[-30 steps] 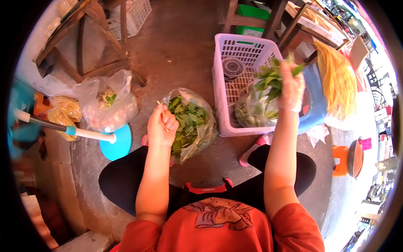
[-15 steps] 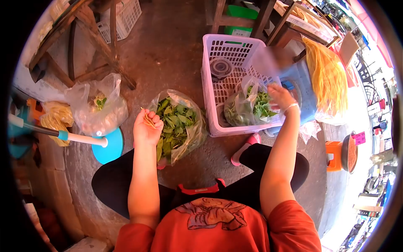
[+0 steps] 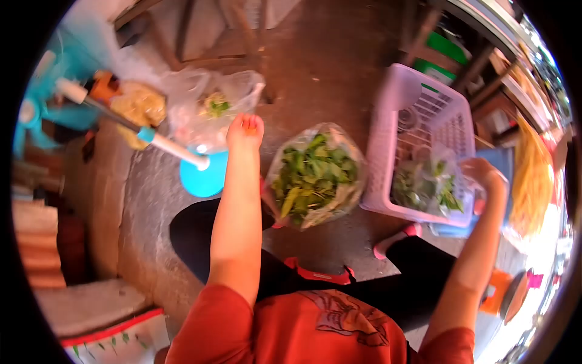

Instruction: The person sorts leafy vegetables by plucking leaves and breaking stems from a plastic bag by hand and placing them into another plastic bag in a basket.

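My left hand (image 3: 245,131) is closed near the right edge of a clear bag (image 3: 188,115) with pale stems and a green sprig in it; what the hand holds is hidden. An open plastic bag full of green leaves (image 3: 315,176) stands on the floor between my hands. On the right, a pale purple crate (image 3: 379,133) holds a clear bag with more greens (image 3: 445,191). My right hand (image 3: 482,173) is at the crate's right side, beside that bag, blurred, its fingers hard to make out.
A blue disc on a pole (image 3: 203,176) stands left of my left knee. Further left is a yellow bag (image 3: 142,109). Wooden table legs (image 3: 182,30) are at the back. Yellow strips (image 3: 533,182) hang at the right, above an orange container (image 3: 500,291).
My left hand has moved from beside the leaf bag to the clear bag at the left; its stems no longer show. My right hand no longer holds greens. The view has turned left.
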Action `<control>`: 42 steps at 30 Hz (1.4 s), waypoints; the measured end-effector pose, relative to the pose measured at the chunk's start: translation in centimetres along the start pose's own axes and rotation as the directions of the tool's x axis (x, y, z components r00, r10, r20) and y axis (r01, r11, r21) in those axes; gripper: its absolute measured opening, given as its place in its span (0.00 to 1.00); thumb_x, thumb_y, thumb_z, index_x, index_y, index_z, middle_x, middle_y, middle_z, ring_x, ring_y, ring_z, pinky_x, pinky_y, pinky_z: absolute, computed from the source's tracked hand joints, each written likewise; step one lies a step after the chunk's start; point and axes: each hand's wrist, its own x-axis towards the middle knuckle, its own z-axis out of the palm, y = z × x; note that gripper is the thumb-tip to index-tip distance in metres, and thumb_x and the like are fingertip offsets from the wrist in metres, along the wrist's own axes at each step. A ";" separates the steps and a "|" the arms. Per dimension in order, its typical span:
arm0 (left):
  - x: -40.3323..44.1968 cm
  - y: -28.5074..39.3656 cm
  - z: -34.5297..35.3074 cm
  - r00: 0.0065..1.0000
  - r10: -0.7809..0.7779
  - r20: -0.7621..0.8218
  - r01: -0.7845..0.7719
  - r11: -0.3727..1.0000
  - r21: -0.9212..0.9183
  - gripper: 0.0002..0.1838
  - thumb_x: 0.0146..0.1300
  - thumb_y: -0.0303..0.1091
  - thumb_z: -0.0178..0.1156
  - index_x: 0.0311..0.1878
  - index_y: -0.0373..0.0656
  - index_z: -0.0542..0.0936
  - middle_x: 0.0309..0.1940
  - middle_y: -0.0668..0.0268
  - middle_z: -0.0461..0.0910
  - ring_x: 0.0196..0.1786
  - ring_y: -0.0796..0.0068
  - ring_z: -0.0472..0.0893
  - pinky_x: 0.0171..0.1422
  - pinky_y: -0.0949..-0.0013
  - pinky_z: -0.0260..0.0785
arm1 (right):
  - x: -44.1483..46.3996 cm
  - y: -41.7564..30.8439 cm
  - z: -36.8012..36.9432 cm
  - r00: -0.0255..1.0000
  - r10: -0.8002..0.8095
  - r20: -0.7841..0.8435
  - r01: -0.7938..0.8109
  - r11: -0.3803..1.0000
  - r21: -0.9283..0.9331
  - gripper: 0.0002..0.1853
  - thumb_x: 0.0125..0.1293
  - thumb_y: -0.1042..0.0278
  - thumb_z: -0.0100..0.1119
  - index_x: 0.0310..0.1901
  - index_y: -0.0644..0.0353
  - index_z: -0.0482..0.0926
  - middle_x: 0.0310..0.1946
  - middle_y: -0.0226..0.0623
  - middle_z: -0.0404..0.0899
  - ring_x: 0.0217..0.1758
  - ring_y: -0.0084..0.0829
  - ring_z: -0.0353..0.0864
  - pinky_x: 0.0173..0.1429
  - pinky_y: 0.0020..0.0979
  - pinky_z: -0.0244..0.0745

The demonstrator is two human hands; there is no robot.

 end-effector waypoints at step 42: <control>-16.2 -9.9 -4.7 0.763 -0.482 0.430 -0.620 -0.360 0.697 0.13 0.56 0.38 0.61 0.38 0.38 0.79 0.30 0.53 0.80 0.36 0.53 0.80 0.42 0.58 0.71 | 1.8 -19.1 28.7 0.921 -0.350 0.173 0.096 0.633 0.768 0.15 0.56 0.61 0.64 0.40 0.62 0.79 0.30 0.32 0.79 0.34 0.25 0.76 0.42 0.27 0.72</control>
